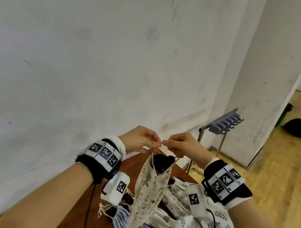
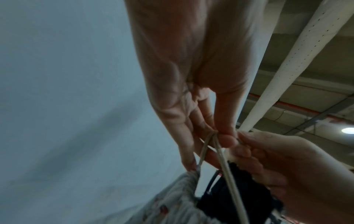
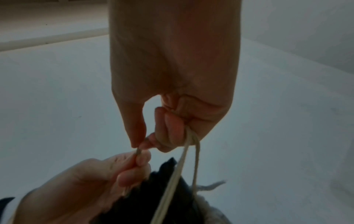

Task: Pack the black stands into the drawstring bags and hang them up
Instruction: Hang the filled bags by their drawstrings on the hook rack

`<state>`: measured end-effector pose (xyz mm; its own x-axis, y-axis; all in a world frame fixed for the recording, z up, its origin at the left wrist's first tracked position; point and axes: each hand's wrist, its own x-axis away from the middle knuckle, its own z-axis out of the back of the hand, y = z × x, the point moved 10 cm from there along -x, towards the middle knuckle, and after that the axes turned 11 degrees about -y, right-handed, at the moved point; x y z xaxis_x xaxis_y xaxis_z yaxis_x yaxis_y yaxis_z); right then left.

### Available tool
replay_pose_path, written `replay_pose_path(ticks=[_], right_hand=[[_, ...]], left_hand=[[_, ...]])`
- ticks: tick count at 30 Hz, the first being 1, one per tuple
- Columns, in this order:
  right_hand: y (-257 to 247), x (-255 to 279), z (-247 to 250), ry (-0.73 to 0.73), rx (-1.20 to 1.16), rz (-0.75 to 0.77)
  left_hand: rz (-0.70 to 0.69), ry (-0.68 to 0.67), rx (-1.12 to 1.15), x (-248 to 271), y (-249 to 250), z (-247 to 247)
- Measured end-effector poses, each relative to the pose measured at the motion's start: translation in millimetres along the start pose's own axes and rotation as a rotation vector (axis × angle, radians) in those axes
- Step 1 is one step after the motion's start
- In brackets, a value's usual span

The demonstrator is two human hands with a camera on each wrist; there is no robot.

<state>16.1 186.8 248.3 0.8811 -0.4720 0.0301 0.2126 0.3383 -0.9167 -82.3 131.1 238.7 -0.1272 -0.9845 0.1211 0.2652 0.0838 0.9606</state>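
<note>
From the head camera, the left hand (image 1: 139, 138) and right hand (image 1: 184, 144) meet fingertip to fingertip above the table (image 1: 130, 162), each pinching the cream drawstring (image 1: 177, 159) of a pale printed drawstring bag (image 1: 150, 188) that hangs just below them. A black stand (image 1: 162, 162) shows in the bag's still-open mouth. More floral bags (image 1: 173, 227) lie heaped on the table under the wrists, and a hook rack (image 1: 225, 123) stands beyond the right hand against the wall.

The left wrist camera shows the left hand's thumb and fingers (image 2: 226, 140) pinched on a doubled cord (image 2: 220, 153) that runs down to the gathered fabric and the dark stand (image 2: 235, 200).

In the right wrist camera the right hand's curled fingers (image 3: 172, 128) trap a cord loop (image 3: 191, 145), while its thumb and forefinger nip a short end together with the other hand.

The cloth looks soft and limp, so it should give no support of its own; the stand seems rigid and is probably the main weight (the bag hangs straight under it). The cords are likely the sensible hold, pulled apart to cinch the mouth, then looped over a hook.
</note>
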Motion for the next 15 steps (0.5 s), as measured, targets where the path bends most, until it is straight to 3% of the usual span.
replay_pose_path(ticks=[4, 9, 15], right_hand=[[10.8, 34.9, 37.2, 0.133, -0.098, 0.067], [48.4, 82.3, 71.8, 0.239, -0.488, 0.053], [91.5, 136.1, 126.4, 0.382, -0.512, 0.022]], left_hand=[[-0.074, -0.001, 0.030, -22.4, 26.6, -25.9], [-0.091, -0.078, 0.064, -66.7, 33.9, -74.6], [-0.104, -0.179, 0.093, -120.9, 40.4, -142.1]])
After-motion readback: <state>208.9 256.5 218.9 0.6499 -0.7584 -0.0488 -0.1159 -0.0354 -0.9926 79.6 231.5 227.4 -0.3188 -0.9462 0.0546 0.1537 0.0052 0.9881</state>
